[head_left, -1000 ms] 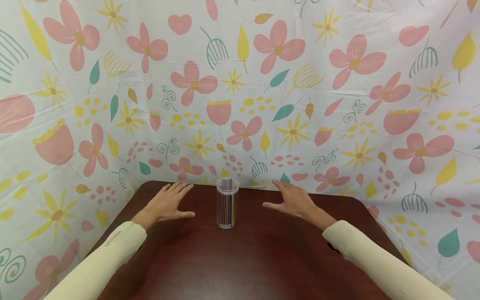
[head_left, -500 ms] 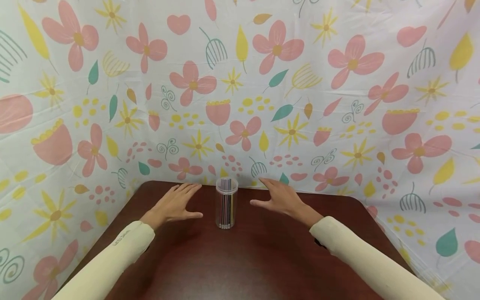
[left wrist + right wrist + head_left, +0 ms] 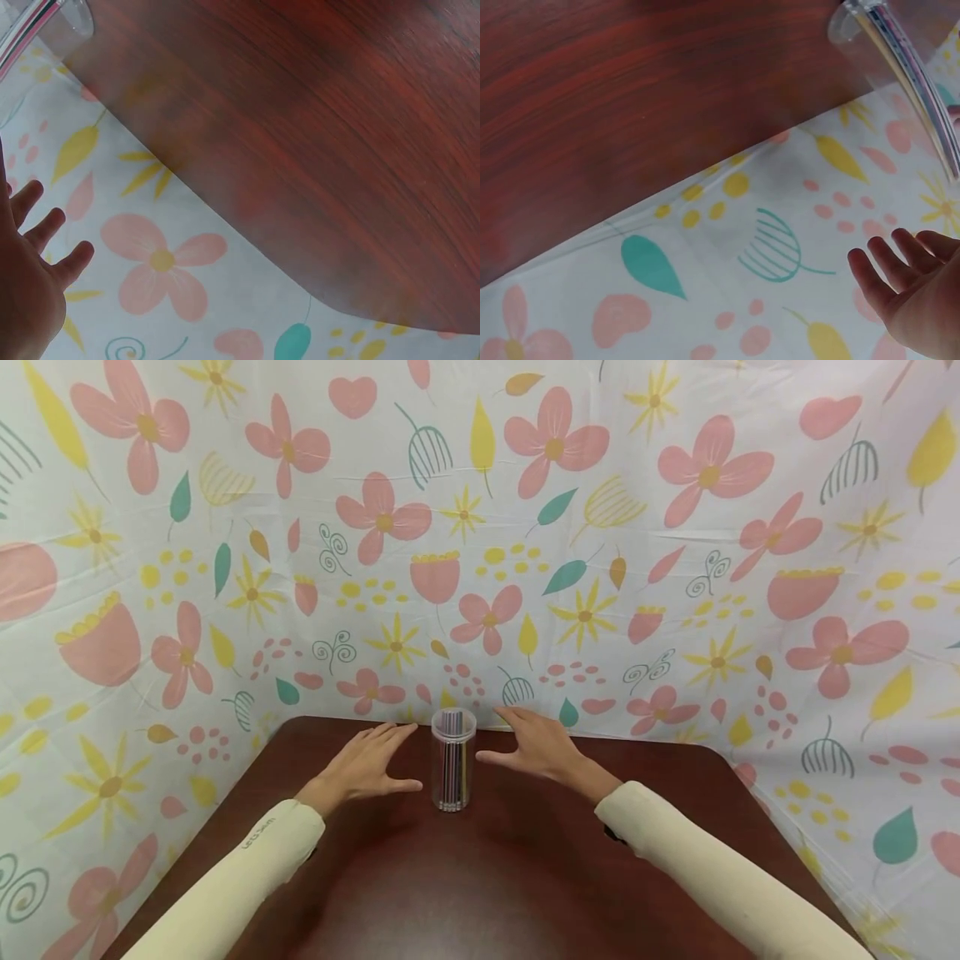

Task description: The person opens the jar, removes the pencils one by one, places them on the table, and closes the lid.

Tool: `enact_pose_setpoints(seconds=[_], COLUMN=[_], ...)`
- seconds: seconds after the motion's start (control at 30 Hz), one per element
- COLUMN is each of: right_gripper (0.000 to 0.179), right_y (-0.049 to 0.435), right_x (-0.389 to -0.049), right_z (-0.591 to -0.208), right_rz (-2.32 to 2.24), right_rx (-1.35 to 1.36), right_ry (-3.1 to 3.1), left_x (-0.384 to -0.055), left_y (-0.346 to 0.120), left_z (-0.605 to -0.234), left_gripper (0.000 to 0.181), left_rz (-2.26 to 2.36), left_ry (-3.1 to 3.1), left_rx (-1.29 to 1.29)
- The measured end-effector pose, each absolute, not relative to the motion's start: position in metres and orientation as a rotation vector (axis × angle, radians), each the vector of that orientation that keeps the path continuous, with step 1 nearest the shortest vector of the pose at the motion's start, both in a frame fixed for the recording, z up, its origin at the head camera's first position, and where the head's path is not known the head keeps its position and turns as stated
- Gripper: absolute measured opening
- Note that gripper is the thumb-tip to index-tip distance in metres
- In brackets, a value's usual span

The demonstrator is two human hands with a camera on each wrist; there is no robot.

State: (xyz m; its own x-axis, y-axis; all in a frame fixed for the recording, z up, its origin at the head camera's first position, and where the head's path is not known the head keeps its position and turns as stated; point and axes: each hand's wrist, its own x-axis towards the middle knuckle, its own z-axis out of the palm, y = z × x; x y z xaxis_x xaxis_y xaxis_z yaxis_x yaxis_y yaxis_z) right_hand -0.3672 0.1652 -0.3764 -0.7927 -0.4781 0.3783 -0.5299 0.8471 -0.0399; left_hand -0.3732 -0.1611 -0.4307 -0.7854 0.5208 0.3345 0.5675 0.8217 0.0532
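- Between the left hand (image 3: 360, 766) and right hand (image 3: 543, 747), a clear jar (image 3: 437, 766) of slim sticks (image 3: 453, 774) is stood upright.
- On both hands, thumbs are held apart from fingers.

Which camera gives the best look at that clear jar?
The head view: there the clear jar stands upright and whole between the left hand and right hand. The left wrist view catches only part, top left; the right wrist view shows more, cut off at the edge.
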Motion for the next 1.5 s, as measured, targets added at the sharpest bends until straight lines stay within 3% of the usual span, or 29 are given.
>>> enact_pose_setpoints(seconds=[1.5], right_gripper=[0.090], right_y=[0.114], right_x=[-0.373], right_z=[-0.376], right_rz=[0.284], right_rx=[0.802], right_ry=[-2.564], left_x=[-0.374], left_y=[-0.116], left_z=[-0.453], left_gripper=[0.107], left_rz=[-0.787], left_ry=[-2.792], left_rx=[-0.610])
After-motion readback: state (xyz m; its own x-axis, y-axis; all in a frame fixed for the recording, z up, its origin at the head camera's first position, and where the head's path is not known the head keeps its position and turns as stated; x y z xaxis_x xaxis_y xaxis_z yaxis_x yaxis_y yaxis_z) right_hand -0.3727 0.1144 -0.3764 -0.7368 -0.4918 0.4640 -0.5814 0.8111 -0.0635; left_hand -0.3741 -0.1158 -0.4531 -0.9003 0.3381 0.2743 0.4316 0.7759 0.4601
